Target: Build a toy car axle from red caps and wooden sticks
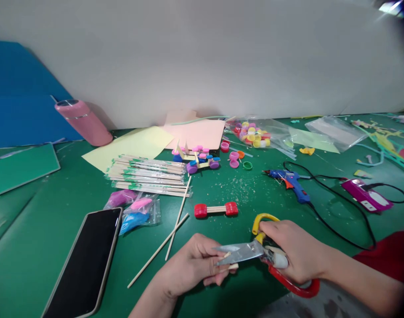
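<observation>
My left hand (195, 264) is closed, pinching a short piece of wooden stick (234, 266) whose cut end pokes out past the fingers. In my right hand (296, 251) are scissors (246, 252) with one yellow and one red handle loop. Their blades are parted and lie across the wood, right by the left fingertips. Beyond the hands sits a small bundle of short sticks (216, 209) with a red block at each end. Two loose wooden sticks (158, 251) cross each other to the left of my left hand.
A phone (84, 265) lies at left, near wrapped chopsticks (149, 174) and clay bags (135, 214). Behind are small wheeled models (202, 163), bottle caps (234, 160) and a pink bottle (84, 122). A blue glue gun (296, 185) with a trailing cord and a purple power strip (365, 194) lie at right.
</observation>
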Demonstrator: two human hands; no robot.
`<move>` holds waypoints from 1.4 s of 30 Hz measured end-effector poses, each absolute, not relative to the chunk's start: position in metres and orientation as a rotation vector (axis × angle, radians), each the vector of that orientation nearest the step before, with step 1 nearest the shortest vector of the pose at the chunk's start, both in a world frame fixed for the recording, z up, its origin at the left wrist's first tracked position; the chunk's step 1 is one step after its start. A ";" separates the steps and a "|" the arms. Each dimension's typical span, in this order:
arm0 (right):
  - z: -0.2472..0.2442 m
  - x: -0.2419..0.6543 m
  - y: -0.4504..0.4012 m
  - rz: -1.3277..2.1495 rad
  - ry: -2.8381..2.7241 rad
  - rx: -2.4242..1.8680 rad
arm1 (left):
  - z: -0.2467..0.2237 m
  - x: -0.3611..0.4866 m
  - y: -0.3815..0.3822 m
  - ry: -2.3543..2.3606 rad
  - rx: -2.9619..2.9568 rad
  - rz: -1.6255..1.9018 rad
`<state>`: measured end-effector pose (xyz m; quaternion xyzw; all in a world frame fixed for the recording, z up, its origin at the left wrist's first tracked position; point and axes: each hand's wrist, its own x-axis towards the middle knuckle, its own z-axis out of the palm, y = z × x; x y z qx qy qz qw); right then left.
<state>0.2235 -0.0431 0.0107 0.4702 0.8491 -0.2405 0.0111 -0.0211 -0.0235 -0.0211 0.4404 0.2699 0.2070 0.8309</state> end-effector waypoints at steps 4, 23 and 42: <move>0.006 0.223 -0.042 -0.735 2.655 1.462 | -0.018 -0.022 -0.025 0.578 0.914 0.426; 0.017 0.221 -0.049 -0.818 2.516 1.802 | -0.021 -0.018 -0.021 0.706 0.848 0.615; -0.004 0.221 -0.040 -0.137 2.791 2.363 | -0.020 0.000 -0.018 0.774 0.448 0.826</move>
